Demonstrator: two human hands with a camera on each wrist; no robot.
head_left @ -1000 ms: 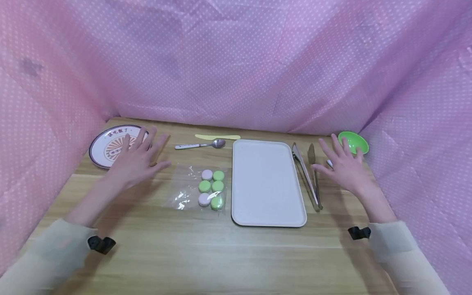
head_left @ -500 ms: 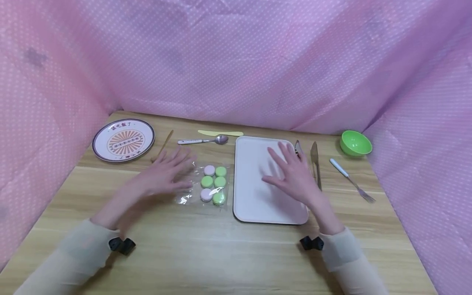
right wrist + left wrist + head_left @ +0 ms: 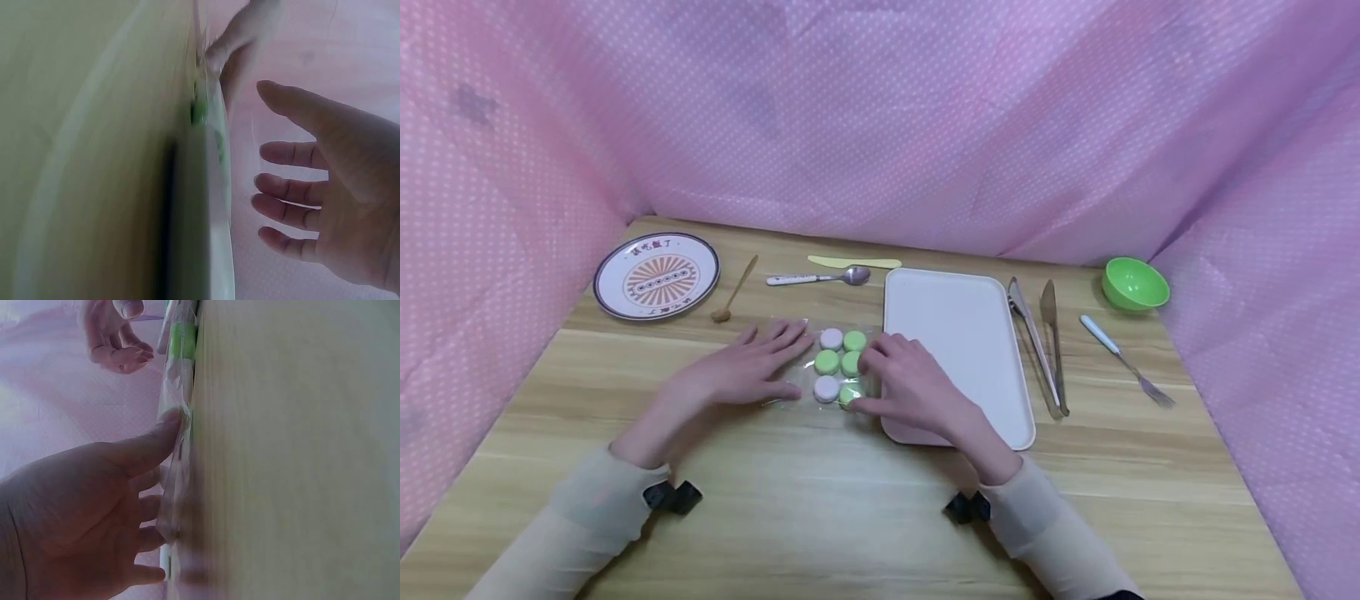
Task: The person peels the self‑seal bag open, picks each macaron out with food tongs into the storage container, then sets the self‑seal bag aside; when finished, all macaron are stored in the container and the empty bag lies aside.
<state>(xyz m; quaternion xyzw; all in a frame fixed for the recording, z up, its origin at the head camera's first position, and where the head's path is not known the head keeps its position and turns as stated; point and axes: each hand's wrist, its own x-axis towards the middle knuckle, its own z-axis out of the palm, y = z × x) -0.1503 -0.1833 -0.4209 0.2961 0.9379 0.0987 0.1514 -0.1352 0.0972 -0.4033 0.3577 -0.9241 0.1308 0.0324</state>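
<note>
A clear plastic bag [image 3: 807, 385] of several green and pale lilac macarons [image 3: 827, 362] lies flat on the table. On the bag's left part rests my left hand [image 3: 741, 371], fingers spread and straight. Its thumb touches the near edge of the plastic [image 3: 175, 394] in the left wrist view. My right hand [image 3: 917, 387] reaches over the white tray [image 3: 958, 358] to the bag's right end, overlapping some macarons in the head view. In the right wrist view, the right hand [image 3: 350, 187] has loosely bent fingers with nothing between them.
Behind the bag lie a spoon [image 3: 855, 275], a yellow knife [image 3: 857, 262] and a wooden honey dipper [image 3: 722, 315]. An oval plate [image 3: 658, 275] sits back left. Right of the tray are metal tongs [image 3: 1036, 346], a fork [image 3: 1120, 354] and a green bowl [image 3: 1135, 283]. Pink cloth [image 3: 880, 125] surrounds the table.
Both hands have moved inward: the left from beside the plate onto the bag, the right from near the green bowl across the tray to the bag's right end.
</note>
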